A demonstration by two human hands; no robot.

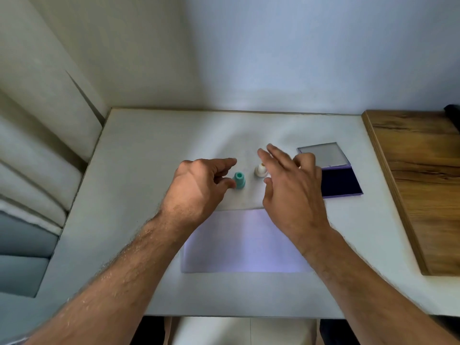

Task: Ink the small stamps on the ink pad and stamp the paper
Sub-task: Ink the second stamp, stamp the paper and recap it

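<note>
A small teal stamp (pixel 239 180) stands upright on the white table (pixel 139 195), beyond the sheet of paper (pixel 244 245). A small white stamp (pixel 260 170) stands just to its right. My left hand (pixel 199 188) hovers beside the teal stamp, its thumb and forefinger spread on either side without clearly touching it. My right hand (pixel 291 185) floats with spread fingers over the white stamp and partly hides it. An open ink pad (pixel 341 180) with a dark blue surface and raised lid lies to the right of that hand.
A wooden board (pixel 418 185) lies along the table's right edge. Pale walls close in the back and the left. The table's front edge runs close below the paper.
</note>
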